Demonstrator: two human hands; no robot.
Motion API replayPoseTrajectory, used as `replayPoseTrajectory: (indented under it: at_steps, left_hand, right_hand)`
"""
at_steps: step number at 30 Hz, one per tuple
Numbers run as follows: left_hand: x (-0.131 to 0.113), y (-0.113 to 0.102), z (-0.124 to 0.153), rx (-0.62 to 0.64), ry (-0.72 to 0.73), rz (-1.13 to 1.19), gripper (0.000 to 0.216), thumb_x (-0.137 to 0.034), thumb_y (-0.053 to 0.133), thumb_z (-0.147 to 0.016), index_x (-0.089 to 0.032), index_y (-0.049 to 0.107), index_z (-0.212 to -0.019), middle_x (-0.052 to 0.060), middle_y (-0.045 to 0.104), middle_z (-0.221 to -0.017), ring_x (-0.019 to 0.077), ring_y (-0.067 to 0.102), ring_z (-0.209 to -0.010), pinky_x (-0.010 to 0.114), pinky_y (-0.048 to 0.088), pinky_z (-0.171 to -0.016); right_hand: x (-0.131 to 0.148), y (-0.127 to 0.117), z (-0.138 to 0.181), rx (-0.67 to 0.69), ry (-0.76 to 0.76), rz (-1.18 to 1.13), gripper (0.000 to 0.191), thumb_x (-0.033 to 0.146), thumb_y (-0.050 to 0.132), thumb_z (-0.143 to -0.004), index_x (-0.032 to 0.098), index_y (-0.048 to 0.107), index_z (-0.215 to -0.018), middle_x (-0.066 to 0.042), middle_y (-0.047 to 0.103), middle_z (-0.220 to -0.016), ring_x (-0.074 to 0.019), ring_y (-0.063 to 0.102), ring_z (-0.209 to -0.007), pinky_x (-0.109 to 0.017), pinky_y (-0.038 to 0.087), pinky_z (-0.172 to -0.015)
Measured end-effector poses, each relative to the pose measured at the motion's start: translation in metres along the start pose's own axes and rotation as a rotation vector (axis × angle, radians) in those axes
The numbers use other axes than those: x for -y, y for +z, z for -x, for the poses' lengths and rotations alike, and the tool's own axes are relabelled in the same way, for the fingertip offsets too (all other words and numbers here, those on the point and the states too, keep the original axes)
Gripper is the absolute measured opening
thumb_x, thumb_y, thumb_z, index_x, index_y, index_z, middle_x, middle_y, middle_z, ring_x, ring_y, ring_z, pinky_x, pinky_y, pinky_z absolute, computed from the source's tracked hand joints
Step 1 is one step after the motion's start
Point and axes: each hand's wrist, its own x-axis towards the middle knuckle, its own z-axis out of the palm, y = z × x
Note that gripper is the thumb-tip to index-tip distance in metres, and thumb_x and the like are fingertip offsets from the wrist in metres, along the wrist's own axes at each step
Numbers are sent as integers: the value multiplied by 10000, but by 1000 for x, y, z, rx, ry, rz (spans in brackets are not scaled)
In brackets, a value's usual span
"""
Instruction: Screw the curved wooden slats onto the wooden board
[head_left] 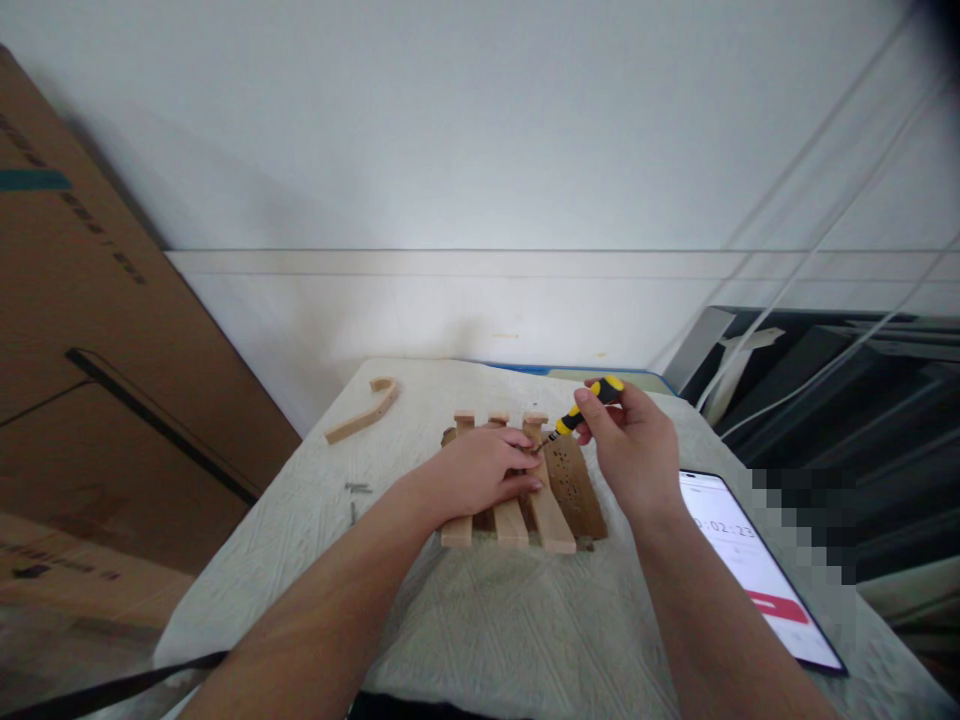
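Three pale wooden slats (pixel 551 515), hooked or stepped at their far ends, lie side by side on a brown board with small holes (pixel 574 480). My left hand (pixel 484 465) rests across the slats with its fingers outstretched and apart, the fingertips on the right slat. A yellow-and-black screwdriver (pixel 576 415) slants down in my right hand (pixel 637 445), the fingers closed around its handle. Its tip meets the right slat close to my left fingertips. Whether a screw sits under the tip is hidden.
A curved wooden piece (pixel 367 415) lies at the table's far left. Several small screws (pixel 358 488) are left of my left forearm. A phone showing a timer (pixel 739 560) lies at the right. A large cardboard box (pixel 112 300) stands left of the cloth-covered table (pixel 480 620).
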Motion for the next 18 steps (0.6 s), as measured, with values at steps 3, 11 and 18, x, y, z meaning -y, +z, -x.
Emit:
replayPoseTrajectory:
  at_steps: [3,11,18]
  left_hand:
    - [0,-1,0,6,2,0,324,-383,475,-956,-152,699,-995,96,654,-1162,215,616,-1063,337,456,-956]
    - [0,-2,0,13,-17,14,314,-382,485,-952,-164,700,-1016,94,650,-1175,211,611,-1088,331,455,-966]
    - [-3,-4,-1,34,-29,-3,328,-379,475,-955,-144,698,-1008,104,640,-1208,218,609,-1100,335,454,-982]
  right_hand:
    - [0,0,1,2,-1,12,409,532,618,-802,161,681,-962,-22,650,-597,-175,634,-529,-299,474,-547]
    - [0,0,0,-14,-17,18,385,517,603,-816,158,672,-937,-14,635,-570,-170,625,-524,-294,469,-550]
    - [0,0,0,-19,-2,38,389,534,604,-809,161,659,-904,-16,634,-568,-168,621,-513,-284,454,-529]
